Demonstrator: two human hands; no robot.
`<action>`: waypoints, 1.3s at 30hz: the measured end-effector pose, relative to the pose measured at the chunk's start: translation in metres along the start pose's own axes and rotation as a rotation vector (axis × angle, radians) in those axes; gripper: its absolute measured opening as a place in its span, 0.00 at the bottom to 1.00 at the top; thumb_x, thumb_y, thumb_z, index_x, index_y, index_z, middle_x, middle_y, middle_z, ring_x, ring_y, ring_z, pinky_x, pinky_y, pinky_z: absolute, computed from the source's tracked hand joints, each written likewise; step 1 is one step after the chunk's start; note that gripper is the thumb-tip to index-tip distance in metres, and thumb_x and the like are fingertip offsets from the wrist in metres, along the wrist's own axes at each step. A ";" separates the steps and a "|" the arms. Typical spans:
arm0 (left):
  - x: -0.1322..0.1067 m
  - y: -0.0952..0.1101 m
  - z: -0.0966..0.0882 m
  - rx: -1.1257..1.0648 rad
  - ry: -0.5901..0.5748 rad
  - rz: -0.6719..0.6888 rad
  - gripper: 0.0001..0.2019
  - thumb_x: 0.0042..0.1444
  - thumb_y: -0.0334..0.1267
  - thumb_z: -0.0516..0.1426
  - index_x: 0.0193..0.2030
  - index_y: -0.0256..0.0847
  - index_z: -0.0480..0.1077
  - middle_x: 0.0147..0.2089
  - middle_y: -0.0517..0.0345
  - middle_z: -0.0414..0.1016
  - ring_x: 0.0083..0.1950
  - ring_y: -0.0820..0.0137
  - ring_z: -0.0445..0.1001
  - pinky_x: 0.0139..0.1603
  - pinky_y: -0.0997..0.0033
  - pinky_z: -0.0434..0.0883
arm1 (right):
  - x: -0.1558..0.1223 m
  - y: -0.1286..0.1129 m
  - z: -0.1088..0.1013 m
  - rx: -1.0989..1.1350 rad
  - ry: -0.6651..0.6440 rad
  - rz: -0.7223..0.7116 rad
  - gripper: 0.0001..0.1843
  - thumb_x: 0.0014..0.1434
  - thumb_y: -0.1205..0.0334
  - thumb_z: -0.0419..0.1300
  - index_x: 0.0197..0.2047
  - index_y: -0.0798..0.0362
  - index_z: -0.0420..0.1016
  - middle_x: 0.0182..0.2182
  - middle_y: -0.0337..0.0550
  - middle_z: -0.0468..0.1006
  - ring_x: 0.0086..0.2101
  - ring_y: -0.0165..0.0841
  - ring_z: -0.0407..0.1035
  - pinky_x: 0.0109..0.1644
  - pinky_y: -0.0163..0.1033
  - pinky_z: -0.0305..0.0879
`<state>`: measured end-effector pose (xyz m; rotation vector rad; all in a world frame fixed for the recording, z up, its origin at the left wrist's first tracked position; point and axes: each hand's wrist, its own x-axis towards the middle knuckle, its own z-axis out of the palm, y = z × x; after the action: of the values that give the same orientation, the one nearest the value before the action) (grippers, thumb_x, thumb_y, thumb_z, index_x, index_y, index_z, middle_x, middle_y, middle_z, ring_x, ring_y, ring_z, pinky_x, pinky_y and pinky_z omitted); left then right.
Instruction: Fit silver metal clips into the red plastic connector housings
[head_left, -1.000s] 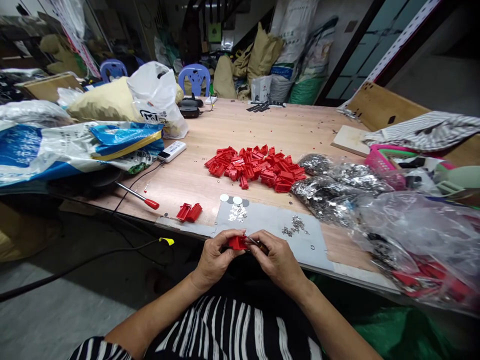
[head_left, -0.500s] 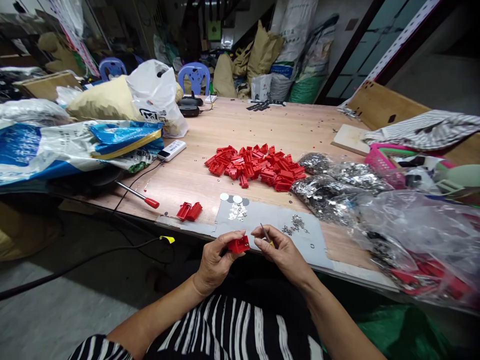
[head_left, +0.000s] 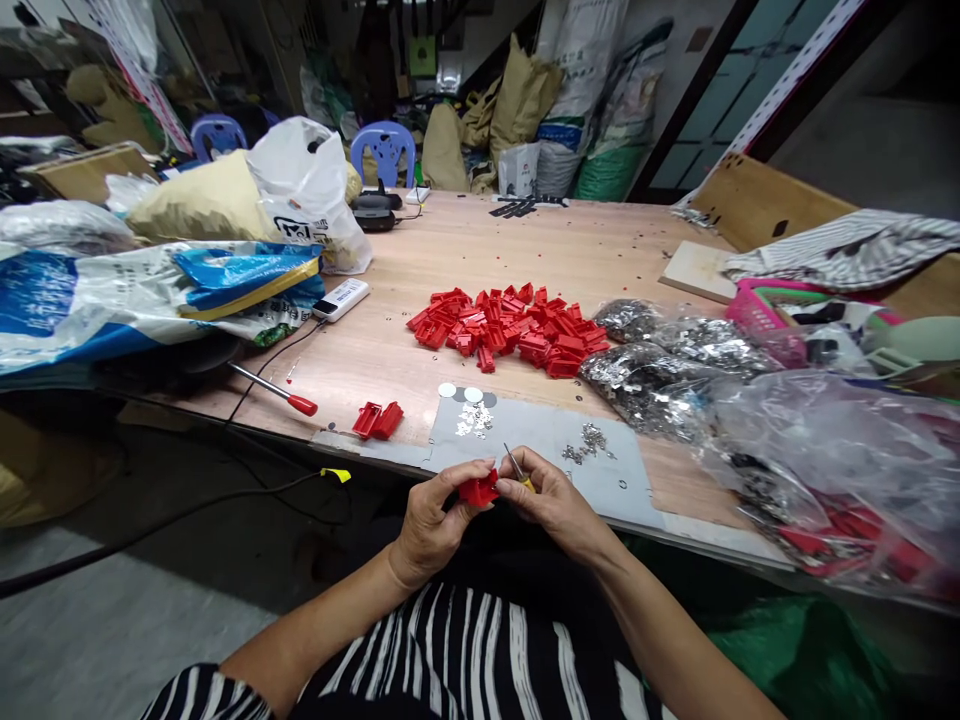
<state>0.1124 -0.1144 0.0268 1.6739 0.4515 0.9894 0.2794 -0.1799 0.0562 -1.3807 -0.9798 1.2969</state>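
My left hand [head_left: 433,515] pinches a small red plastic part [head_left: 478,489] just off the near edge of the table. My right hand [head_left: 550,497] is closed round a thin metal tool [head_left: 514,463] with a yellow handle, its fingertips touching the red part. Both hands hover in front of a grey sheet [head_left: 540,440] that carries two little heaps of tiny metal pieces [head_left: 474,420]. Two red parts [head_left: 379,420] lie on the table to the left. A big pile of red parts [head_left: 510,328] sits farther back.
Clear bags of shiny metal pieces [head_left: 675,365] and plastic wrap crowd the right side. Blue and white sacks [head_left: 150,295], a white bag and a remote lie at left. A red-handled screwdriver [head_left: 274,388] rests near the front edge. A black cable hangs below.
My right hand drew away from the red part with the tool raised, then came back against it. The left hand kept hold of the part.
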 end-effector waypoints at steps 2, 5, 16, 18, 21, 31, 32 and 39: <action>0.000 0.000 0.000 0.001 -0.010 -0.008 0.17 0.56 0.30 0.59 0.52 0.45 0.70 0.53 0.54 0.76 0.55 0.65 0.75 0.58 0.62 0.71 | 0.000 0.002 -0.001 0.029 -0.019 0.023 0.19 0.54 0.47 0.63 0.34 0.51 0.62 0.23 0.30 0.60 0.20 0.22 0.49 0.22 0.31 0.44; 0.001 0.000 0.001 -0.007 -0.006 -0.017 0.17 0.56 0.30 0.59 0.52 0.46 0.70 0.53 0.55 0.76 0.54 0.65 0.75 0.58 0.63 0.71 | 0.001 0.002 -0.002 0.086 -0.042 0.052 0.20 0.53 0.47 0.64 0.34 0.52 0.62 0.22 0.29 0.59 0.20 0.22 0.47 0.22 0.31 0.42; 0.002 0.000 0.000 -0.004 0.037 -0.043 0.18 0.55 0.31 0.60 0.53 0.47 0.70 0.53 0.56 0.76 0.54 0.65 0.75 0.57 0.65 0.70 | 0.000 -0.001 -0.004 0.096 -0.042 0.058 0.20 0.55 0.45 0.62 0.35 0.53 0.63 0.21 0.30 0.59 0.20 0.22 0.50 0.22 0.31 0.42; 0.002 0.001 0.000 0.002 0.033 -0.041 0.18 0.56 0.31 0.60 0.53 0.47 0.70 0.53 0.55 0.76 0.54 0.65 0.75 0.57 0.65 0.70 | 0.000 -0.001 -0.004 0.090 -0.047 0.056 0.20 0.54 0.45 0.62 0.35 0.53 0.63 0.21 0.30 0.59 0.20 0.22 0.50 0.23 0.31 0.43; 0.002 0.003 0.000 0.019 0.029 -0.039 0.18 0.56 0.31 0.60 0.53 0.47 0.70 0.52 0.55 0.77 0.53 0.65 0.75 0.56 0.65 0.71 | -0.001 -0.002 -0.003 0.089 -0.042 0.066 0.21 0.52 0.45 0.64 0.34 0.52 0.63 0.21 0.28 0.58 0.20 0.22 0.49 0.22 0.31 0.44; 0.000 0.002 -0.001 -0.002 -0.031 -0.024 0.18 0.55 0.30 0.60 0.52 0.47 0.71 0.52 0.55 0.77 0.53 0.64 0.76 0.56 0.64 0.71 | -0.002 0.002 0.000 0.136 -0.089 0.086 0.22 0.50 0.45 0.66 0.31 0.51 0.60 0.20 0.27 0.57 0.19 0.22 0.46 0.22 0.31 0.41; 0.000 0.001 -0.001 -0.007 -0.026 -0.033 0.18 0.55 0.30 0.60 0.52 0.47 0.71 0.52 0.55 0.77 0.53 0.65 0.76 0.56 0.65 0.71 | -0.002 0.002 0.000 0.141 -0.088 0.090 0.22 0.50 0.45 0.66 0.32 0.51 0.60 0.20 0.27 0.57 0.19 0.22 0.46 0.22 0.31 0.41; 0.000 -0.001 -0.003 -0.104 0.000 -0.128 0.16 0.56 0.33 0.59 0.52 0.44 0.70 0.52 0.53 0.76 0.54 0.64 0.74 0.56 0.65 0.70 | -0.002 0.002 0.000 0.086 -0.071 0.065 0.20 0.52 0.48 0.65 0.32 0.52 0.61 0.21 0.28 0.57 0.21 0.23 0.47 0.23 0.31 0.41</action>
<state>0.1101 -0.1117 0.0260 1.5326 0.4928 0.9037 0.2790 -0.1826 0.0548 -1.3174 -0.9222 1.4282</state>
